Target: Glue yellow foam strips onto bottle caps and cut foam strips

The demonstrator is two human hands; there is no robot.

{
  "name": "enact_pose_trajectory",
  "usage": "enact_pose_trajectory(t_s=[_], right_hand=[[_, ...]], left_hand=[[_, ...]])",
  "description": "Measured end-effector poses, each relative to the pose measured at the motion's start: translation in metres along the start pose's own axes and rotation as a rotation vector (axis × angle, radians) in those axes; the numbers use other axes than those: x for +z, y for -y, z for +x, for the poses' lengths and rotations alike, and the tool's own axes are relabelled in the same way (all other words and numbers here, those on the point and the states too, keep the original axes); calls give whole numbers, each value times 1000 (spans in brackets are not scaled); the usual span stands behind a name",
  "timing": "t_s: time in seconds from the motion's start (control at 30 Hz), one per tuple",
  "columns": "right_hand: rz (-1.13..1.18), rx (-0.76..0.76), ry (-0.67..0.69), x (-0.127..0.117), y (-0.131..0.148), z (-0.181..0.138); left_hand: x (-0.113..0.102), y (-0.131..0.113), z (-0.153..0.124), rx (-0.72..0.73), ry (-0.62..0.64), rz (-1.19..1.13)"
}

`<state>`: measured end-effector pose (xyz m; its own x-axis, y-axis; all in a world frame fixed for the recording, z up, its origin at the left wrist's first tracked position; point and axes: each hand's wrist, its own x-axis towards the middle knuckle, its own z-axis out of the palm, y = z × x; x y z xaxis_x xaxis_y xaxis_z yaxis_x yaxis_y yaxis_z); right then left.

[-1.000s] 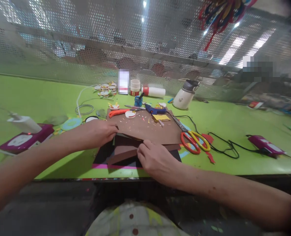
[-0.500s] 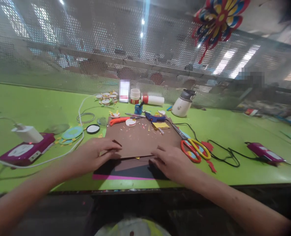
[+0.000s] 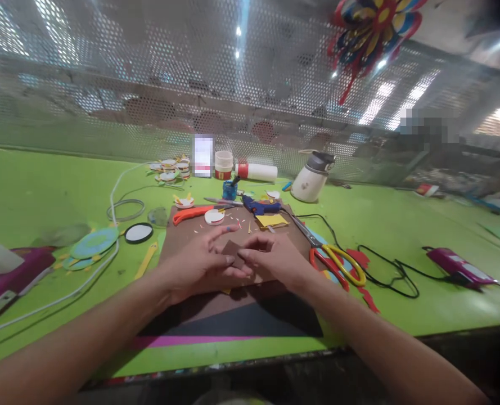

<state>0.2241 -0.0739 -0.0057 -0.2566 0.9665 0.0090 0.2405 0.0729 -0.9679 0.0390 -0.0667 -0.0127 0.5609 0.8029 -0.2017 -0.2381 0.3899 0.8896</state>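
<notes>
A small piece of brown paper (image 3: 232, 249) is pinched between my two hands, above a larger brown sheet (image 3: 182, 229). My left hand (image 3: 203, 256) grips its left side, with the index finger stretched out past it. From the right, my right hand (image 3: 270, 256) pinches the same piece between thumb and fingers. Under the hands the brown sheet carries scattered paper scraps, a white disc (image 3: 215, 217), an orange-handled cutter (image 3: 194, 214) and a blue glue gun (image 3: 261, 206). Dark paper (image 3: 270, 318) lies beneath its near edge.
Scissors (image 3: 338, 260) with red and yellow handles lie right of the sheet. A white kettle-like bottle (image 3: 311, 177), a phone (image 3: 203, 156) and a jar (image 3: 223, 165) stand at the back. Purple power strips (image 3: 16, 278) with cables lie at both sides.
Both hands have come together over the brown sheet, and the right hand now also holds the small brown piece. The view has shifted slightly, showing more of the table's near edge.
</notes>
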Motion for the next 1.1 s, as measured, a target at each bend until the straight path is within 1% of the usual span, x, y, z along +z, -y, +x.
enact_pose_trajectory(t_s=[0.1,0.2,0.3,0.4,0.53,0.73,0.93,1.1], right_hand=[[68,46,-14,0,-6,4],[161,146,-7,0,-11,7],[220,237,11,-1,-15,9],[247,295,54,-3,-17,10],[192,253,54,-3,-18,10],[167,217,16,3,-18,9],[155,216,-24,4,-19,8],[224,258,-27,2,-21,2]], left_hand=[[0,3,1,-57,-26,-80],[0,6,1,-85,-38,-104],[-2,7,1,-103,-50,-20],[-4,6,-1,-133,-98,90],[-7,9,-3,-50,-119,220],[-12,23,3,60,-136,336],[-15,27,5,81,-168,343],[-13,26,4,83,-197,250]])
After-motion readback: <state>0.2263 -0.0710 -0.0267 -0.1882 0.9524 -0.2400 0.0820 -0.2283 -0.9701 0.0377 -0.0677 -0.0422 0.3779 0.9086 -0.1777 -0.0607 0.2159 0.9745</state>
